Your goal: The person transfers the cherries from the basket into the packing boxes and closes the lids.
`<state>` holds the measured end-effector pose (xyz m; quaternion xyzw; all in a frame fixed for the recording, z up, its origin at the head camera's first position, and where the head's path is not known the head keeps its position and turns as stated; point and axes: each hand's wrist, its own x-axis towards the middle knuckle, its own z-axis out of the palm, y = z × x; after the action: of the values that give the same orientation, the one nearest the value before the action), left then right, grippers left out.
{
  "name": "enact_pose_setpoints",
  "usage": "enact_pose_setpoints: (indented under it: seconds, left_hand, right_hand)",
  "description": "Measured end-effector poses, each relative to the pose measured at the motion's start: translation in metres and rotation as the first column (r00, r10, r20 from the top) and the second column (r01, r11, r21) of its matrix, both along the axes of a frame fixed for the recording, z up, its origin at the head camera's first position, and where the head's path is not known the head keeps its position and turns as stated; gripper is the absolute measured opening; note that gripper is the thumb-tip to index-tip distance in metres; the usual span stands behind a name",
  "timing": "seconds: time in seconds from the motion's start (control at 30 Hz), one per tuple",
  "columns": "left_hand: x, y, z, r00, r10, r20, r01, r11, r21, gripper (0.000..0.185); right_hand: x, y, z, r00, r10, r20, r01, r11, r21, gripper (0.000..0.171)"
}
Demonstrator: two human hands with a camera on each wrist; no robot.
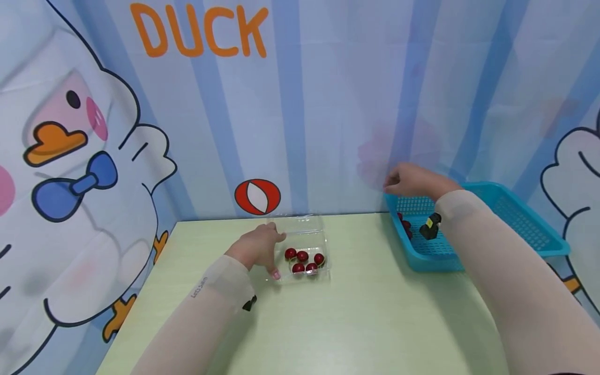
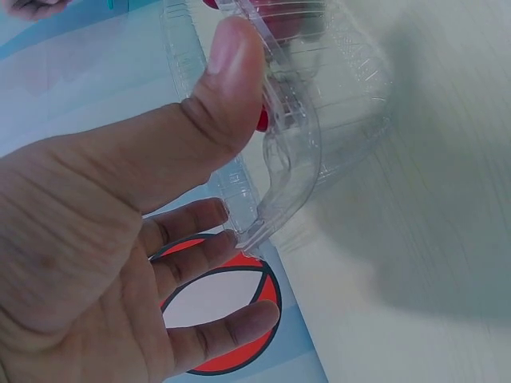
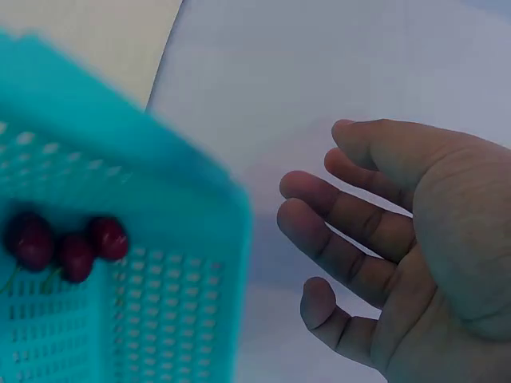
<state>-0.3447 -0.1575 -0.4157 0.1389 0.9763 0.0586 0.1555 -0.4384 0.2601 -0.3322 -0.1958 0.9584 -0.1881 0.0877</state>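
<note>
My left hand (image 1: pixel 258 247) holds the left side of a clear plastic box (image 1: pixel 304 225), thumb toward the near corner and fingers toward the back. Several red cherries (image 1: pixel 302 256) lie inside the box, whose lid stands open at the back. In the left wrist view the thumb (image 2: pixel 231 88) overlaps the box wall. Over the back left corner of a blue basket (image 1: pixel 424 263) is my right hand (image 1: pixel 414 179). Its fingers (image 3: pixel 319 239) are loosely bent around nothing, apart from the basket in the right wrist view. Dark red cherries (image 3: pixel 76 251) sit in the basket's corner.
The pale table (image 1: pixel 337 323) ends at a cloth backdrop (image 1: pixel 328 104) with a duck print and stripes. The basket stands at the table's right side, its walls raised above the cherries. A small black device (image 1: pixel 430 227) hangs at the right wrist.
</note>
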Motion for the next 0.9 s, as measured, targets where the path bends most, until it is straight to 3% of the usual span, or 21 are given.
enact_pose_setpoints:
  seconds: [0.4,0.5,0.7,0.9]
  left_hand:
    - [0.001,0.001,0.002,1.0,0.016,0.01,-0.016,1.0,-0.008,0.114]
    - [0.002,0.002,0.003,1.0,0.016,0.012,-0.016,1.0,-0.004,0.113]
    - [0.003,0.002,0.003,1.0,0.019,0.013,-0.019,1.0,0.0,0.112]
    - [0.002,0.003,0.004,1.0,0.013,0.007,-0.013,1.0,-0.007,0.112]
  right_hand:
    - [-0.021,0.045,-0.039,0.995,-0.012,0.103,0.012,1.0,0.004,0.032]
    - [-0.026,0.049,-0.05,0.98,-0.045,0.194,0.046,0.999,0.002,0.037]
    - [-0.033,0.051,-0.069,0.932,-0.127,0.339,0.1,0.991,0.094,0.057]
    - [-0.036,0.046,-0.085,0.936,-0.08,0.342,0.037,0.991,0.128,0.064]
